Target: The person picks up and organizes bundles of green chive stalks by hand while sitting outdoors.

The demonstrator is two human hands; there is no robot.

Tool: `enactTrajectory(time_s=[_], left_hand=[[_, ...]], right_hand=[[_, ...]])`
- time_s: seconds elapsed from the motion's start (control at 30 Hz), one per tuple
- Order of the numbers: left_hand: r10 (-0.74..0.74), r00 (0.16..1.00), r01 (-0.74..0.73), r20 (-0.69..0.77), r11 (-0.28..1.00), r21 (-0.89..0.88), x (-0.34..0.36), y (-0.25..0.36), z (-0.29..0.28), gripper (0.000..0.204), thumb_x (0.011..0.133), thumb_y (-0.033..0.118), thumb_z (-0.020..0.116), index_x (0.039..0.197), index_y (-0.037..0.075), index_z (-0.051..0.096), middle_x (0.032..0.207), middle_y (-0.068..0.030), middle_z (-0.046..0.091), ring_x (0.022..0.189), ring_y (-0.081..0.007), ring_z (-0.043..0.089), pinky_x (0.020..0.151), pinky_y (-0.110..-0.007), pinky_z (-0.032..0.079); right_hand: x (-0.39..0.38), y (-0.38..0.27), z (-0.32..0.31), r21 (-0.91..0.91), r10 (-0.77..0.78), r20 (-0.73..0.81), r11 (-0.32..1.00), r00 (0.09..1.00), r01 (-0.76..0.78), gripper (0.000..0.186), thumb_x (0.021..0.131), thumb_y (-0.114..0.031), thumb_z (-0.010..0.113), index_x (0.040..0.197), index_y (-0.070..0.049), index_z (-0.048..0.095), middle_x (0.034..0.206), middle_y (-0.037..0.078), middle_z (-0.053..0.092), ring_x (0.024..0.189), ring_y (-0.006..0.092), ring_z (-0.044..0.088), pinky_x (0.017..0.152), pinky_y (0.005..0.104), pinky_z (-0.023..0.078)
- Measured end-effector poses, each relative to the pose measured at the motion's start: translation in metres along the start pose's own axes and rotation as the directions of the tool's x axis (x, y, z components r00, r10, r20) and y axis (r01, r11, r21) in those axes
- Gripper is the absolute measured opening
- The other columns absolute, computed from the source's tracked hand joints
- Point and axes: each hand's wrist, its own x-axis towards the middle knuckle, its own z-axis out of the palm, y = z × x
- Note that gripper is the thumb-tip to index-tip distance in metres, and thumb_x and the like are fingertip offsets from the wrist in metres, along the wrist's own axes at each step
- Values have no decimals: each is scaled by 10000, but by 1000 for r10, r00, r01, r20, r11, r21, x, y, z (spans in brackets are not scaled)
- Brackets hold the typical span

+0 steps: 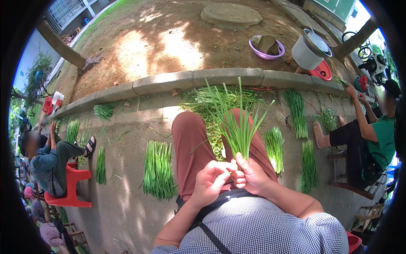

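Observation:
A fanned bunch of long green chives stands over my lap, leaf tips pointing away from me. My right hand is wrapped round its lower end, thumb pressed along the stalks. Close against it, my left hand is closed in a pinch by the stalk ends; whatever its fingertips hold is too small to make out. Left of my knees, a thick row of chives lies on the pavement. To the right is a smaller bundle. Beyond my knees spreads a loose heap of green stalks and trimmings.
A stone curb crosses ahead. Past it are a purple basin, a white bucket and a red basin. One person sits on a red stool at left, another at right, with more chive bundles nearby.

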Motion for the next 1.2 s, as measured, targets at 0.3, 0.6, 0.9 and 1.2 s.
enactTrajectory(time_s=[0.3, 0.6, 0.9, 1.2], left_hand=[[37, 996, -52, -78, 979, -196, 10, 0, -11, 35, 930, 21, 489, 963, 14, 480, 899, -139, 621, 781, -167, 623, 705, -306, 528], [111, 834, -337, -540, 878, -339, 29, 36, -72, 48, 917, 89, 544, 906, 56, 511, 888, -97, 617, 744, -160, 614, 723, -273, 534], [12, 951, 53, -310, 979, 199, 44, -40, -40, 81, 843, -33, 582, 917, -1, 572, 891, -56, 618, 836, -115, 610, 767, -244, 488], [-178, 983, 166, -38, 963, -211, 43, -30, -41, 413, 947, 147, 479, 1323, 2, 391, 1285, -90, 488, 1135, -186, 509, 962, -360, 397]], right_hand=[[2, 0, 3, -24, -11, -17, 1000, 1000, 11, 354, 971, -408, 418, 760, -123, 416, 567, -66, 291, 451, 47, 236, 402, 200, 211], [3, -3, -11, 149, 35, 178, 987, 983, -62, 391, 971, -463, 350, 806, -116, 420, 574, -57, 273, 448, 45, 226, 397, 202, 213], [6, -6, -12, 141, 22, 259, 988, 966, -60, 394, 965, -479, 351, 830, -119, 439, 569, -64, 275, 438, 40, 226, 391, 193, 205], [3, -9, -14, -242, 66, 43, 969, 997, -53, 322, 974, -376, 424, 755, -141, 412, 553, -78, 265, 420, 44, 195, 373, 213, 164]])
